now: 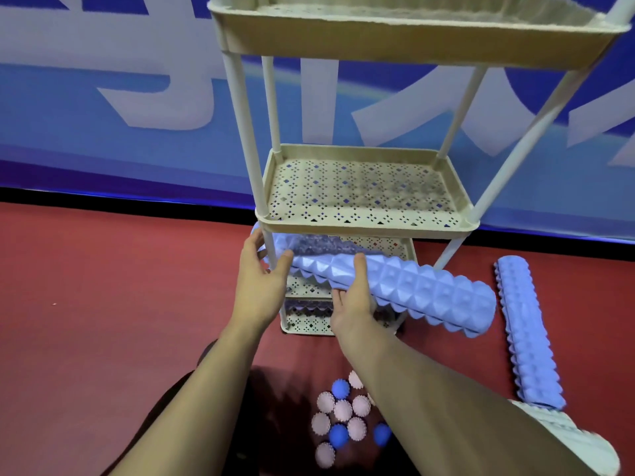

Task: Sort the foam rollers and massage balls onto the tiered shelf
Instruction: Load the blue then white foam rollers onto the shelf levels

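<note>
While the left hand touches it open-fingered, the right hand grips the foam roller over the shelf's lowest tier.

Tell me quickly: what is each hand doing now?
Left hand: fingers straight, touching the long blue ridged foam roller beside the shelf post.
Right hand: grips the same roller from below, thumb on top.
</note>
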Motion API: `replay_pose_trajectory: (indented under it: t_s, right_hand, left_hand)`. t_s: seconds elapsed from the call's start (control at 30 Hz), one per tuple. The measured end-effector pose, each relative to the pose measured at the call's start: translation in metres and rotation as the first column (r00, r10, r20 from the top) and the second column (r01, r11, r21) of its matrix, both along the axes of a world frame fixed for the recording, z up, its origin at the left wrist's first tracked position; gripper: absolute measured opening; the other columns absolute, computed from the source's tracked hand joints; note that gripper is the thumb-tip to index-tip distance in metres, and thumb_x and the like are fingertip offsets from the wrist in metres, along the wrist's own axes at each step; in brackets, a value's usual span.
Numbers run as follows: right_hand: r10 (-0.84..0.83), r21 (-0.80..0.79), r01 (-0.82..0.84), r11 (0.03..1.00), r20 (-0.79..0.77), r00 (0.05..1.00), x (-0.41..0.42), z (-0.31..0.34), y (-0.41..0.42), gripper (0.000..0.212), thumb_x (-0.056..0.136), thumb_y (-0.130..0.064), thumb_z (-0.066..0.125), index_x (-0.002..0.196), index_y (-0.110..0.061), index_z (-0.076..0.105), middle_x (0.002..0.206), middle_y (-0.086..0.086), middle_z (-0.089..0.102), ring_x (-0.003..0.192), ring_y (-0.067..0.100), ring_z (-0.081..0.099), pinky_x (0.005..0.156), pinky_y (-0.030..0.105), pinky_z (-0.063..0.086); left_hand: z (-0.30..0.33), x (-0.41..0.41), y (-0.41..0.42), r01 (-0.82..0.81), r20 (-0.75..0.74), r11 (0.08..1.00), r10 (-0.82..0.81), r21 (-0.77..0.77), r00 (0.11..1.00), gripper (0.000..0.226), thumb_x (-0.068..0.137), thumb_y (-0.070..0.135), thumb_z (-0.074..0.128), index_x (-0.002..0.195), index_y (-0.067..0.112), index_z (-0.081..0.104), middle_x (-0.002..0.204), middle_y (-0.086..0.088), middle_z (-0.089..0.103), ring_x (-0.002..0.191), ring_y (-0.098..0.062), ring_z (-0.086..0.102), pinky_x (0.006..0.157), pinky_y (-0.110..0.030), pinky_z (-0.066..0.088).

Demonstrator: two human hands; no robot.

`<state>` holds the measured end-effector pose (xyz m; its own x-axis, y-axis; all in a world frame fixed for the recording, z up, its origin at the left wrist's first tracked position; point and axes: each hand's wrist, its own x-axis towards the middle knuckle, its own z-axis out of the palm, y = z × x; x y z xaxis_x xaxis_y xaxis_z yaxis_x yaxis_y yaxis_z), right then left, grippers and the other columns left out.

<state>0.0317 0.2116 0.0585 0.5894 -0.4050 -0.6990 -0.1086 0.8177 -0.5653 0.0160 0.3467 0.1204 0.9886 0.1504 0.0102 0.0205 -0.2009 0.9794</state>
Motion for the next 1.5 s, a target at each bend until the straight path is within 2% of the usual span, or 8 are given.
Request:
replay_pose_trajectory:
  t_s: [0.1, 0.4, 0.57, 0.73, 0.9, 1.3, 1.4, 1.5]
  right_hand:
    - [0.013, 0.009, -0.012, 1.0, -0.108, 0.994, 0.009, 0.001, 0.0, 0.058, 0.061, -0.055, 0.09, 0.103, -0.026, 0.064, 0.099, -0.009, 0.07, 0.085, 0.016, 0.068, 0.068, 0.026, 0.049]
    - [0.177, 0.08, -0.166, 0.983, -0.163, 0.971, 0.013, 0.016, 0.035, 0.042, 0.079, -0.04, 0.083, 0.089, -0.01, 0.056, 0.073, 0.004, 0.063, 0.038, 0.014, 0.061, 0.029, 0.016, 0.039]
    - [0.195, 0.085, -0.183, 0.98, -0.169, 0.966, 0.018, 0.017, 0.033, 0.046, 0.08, -0.046, 0.082, 0.087, -0.012, 0.052, 0.091, 0.005, 0.06, 0.065, 0.018, 0.061, 0.03, 0.015, 0.039]
    - [0.178, 0.103, -0.166, 0.981, -0.125, 0.976, 0.023, 0.005, 0.058, 0.062, 0.062, -0.054, 0.09, 0.093, -0.007, 0.063, 0.086, 0.012, 0.075, 0.068, 0.03, 0.075, 0.07, 0.046, 0.063]
    - [0.204, 0.071, -0.197, 0.978, -0.11, 0.973, 0.029, -0.004, 0.065, 0.091, 0.037, -0.069, 0.092, 0.099, -0.007, 0.067, 0.097, 0.014, 0.077, 0.081, 0.032, 0.076, 0.081, 0.048, 0.061]
    - [0.008, -0.241, -0.103, 0.965, -0.366, 0.931, 0.051, -0.03, 0.033, 0.015, 0.09, -0.015, 0.066, 0.101, -0.005, 0.064, 0.089, 0.007, 0.071, 0.073, 0.024, 0.068, 0.075, 0.04, 0.059]
    - [-0.073, -0.696, -0.223, 0.682, -0.368, 0.927, 0.053, -0.015, 0.012, 0.026, 0.092, -0.013, 0.059, 0.115, -0.002, 0.056, 0.105, 0.013, 0.063, 0.088, 0.024, 0.06, 0.075, 0.039, 0.052]
    - [0.203, -0.78, -0.599, -0.181, -0.625, 0.753, 0.054, 0.002, -0.014, 0.038, 0.1, -0.039, 0.041, 0.099, -0.011, 0.066, 0.105, 0.012, 0.067, 0.097, 0.027, 0.064, 0.083, 0.036, 0.049]
  left_hand:
    - [-0.005, 0.002, 0.003, 0.034, 0.002, 0.998, -0.034, 0.056, 0.999, 0.063, 0.096, 0.026, 0.068, 0.151, 0.031, 0.037, 0.148, 0.014, 0.044, 0.131, -0.001, 0.047, 0.108, -0.032, 0.045]
    - [-0.009, 0.001, 0.004, 0.074, -0.001, 0.976, -0.075, 0.205, 0.997, 0.085, 0.084, 0.026, 0.076, 0.152, 0.04, 0.028, 0.144, 0.027, 0.04, 0.135, -0.013, 0.044, 0.106, -0.048, 0.047]
    - [-0.006, -0.001, 0.007, 0.124, 0.029, 0.958, -0.136, 0.259, 0.99, 0.09, 0.083, 0.017, 0.076, 0.155, 0.038, 0.026, 0.149, 0.023, 0.039, 0.133, -0.014, 0.043, 0.095, -0.011, 0.046]
    - [-0.007, 0.001, 0.005, 0.116, 0.031, 0.965, -0.126, 0.234, 0.992, 0.087, 0.077, 0.033, 0.075, 0.152, 0.028, 0.031, 0.145, 0.01, 0.044, 0.134, -0.017, 0.043, 0.107, -0.046, 0.047]
    - [-0.007, 0.0, 0.005, 0.132, 0.037, 0.963, -0.145, 0.236, 0.989, 0.089, 0.081, 0.019, 0.075, 0.154, 0.033, 0.027, 0.152, 0.017, 0.041, 0.137, -0.013, 0.043, 0.111, -0.044, 0.044]
    - [-0.017, -0.001, 0.004, 0.104, 0.01, 0.966, -0.11, 0.238, 0.994, 0.09, 0.083, 0.016, 0.066, 0.157, 0.039, 0.02, 0.158, 0.017, 0.032, 0.142, -0.014, 0.038, 0.106, -0.052, 0.047]
    - [-0.026, -0.002, 0.013, 0.004, -0.071, 0.984, 0.009, 0.176, 0.997, 0.081, 0.085, 0.005, 0.056, 0.157, 0.031, 0.028, 0.156, 0.013, 0.037, 0.138, -0.008, 0.042, 0.113, -0.045, 0.042]
    - [-0.03, 0.003, 0.022, -0.107, -0.143, 0.981, 0.13, 0.162, 0.981, 0.074, 0.091, 0.003, 0.057, 0.157, 0.021, 0.028, 0.155, 0.002, 0.038, 0.132, -0.011, 0.045, 0.115, -0.037, 0.038]
